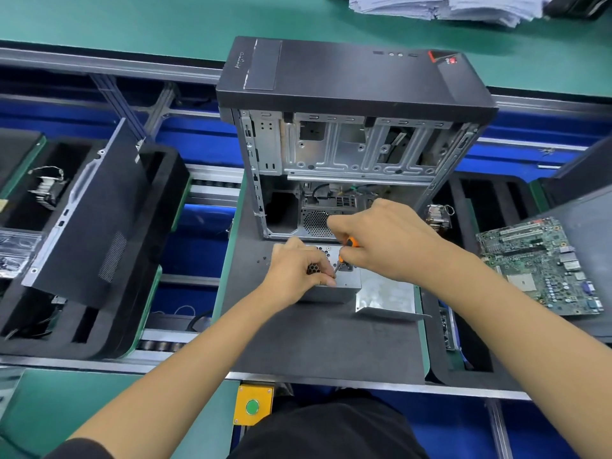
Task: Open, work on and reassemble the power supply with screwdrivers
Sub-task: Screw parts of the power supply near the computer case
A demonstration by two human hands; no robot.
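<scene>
A grey metal power supply [334,291] lies on the dark foam mat [324,339] in front of the open computer case [351,134]. My left hand [298,270] grips the supply's top left edge with curled fingers. My right hand [387,240] holds an orange-and-black screwdriver [348,245], whose tip points down-left onto the supply's face near my left fingertips. A loose bent metal cover plate [387,298] lies against the supply's right side. Two small dark screws [263,260] lie on the mat left of the supply.
A black side panel [96,220] leans in a foam tray at left. A green motherboard [543,263] lies at right, with a heatsink [438,217] behind it. A yellow box with a green button [253,405] sits at the front edge. Paper stacks [440,6] lie far back.
</scene>
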